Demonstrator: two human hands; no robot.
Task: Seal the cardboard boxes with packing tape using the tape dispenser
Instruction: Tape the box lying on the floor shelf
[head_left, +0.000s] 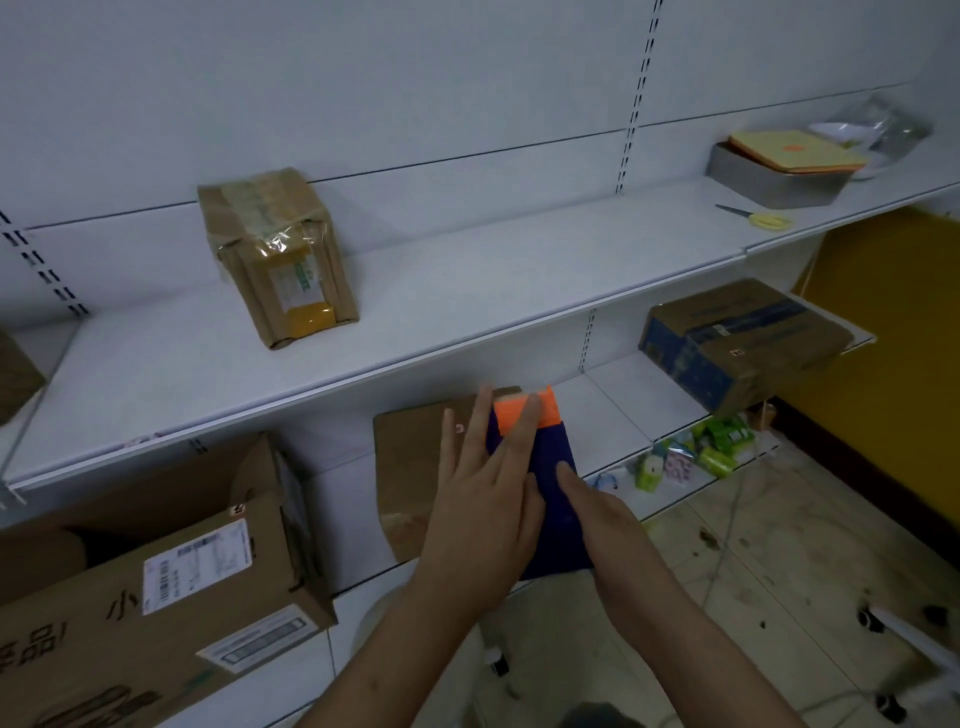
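At the lower middle of the frame, on the lower shelf (618, 400), a flat brown cardboard box (410, 467) lies with a dark blue and orange packet (550, 467) over its right part. The left hand (480, 499) lies on top with fingers straight and spread, the longest fingertips reaching the orange end of the packet, the palm pressing down where packet and box meet. The right hand (597, 512) comes in just beside it on the right, fingers straight and close together, laid flat along the blue surface; neither hand is curled around anything. I can see no tape dispenser in either hand. At the lower left stands a large open cardboard carton (171, 587) with white printed labels on its side and dark lettering. On the upper shelf (467, 275), at the middle left of the frame, sits a small box wrapped in clear tape (278, 257), with a yellow patch low on its near face. Far along that shelf at the upper right rests a grey metal tin (774, 174) with a yellow-orange lid lying askew on it, a crumpled clear plastic bag (878, 127) behind, and yellow-handled scissors (758, 217) lying in front. At the right, on the lower level, a blue-printed taped carton (737, 345) tilts, with small green packets (691, 452) scattered below it.
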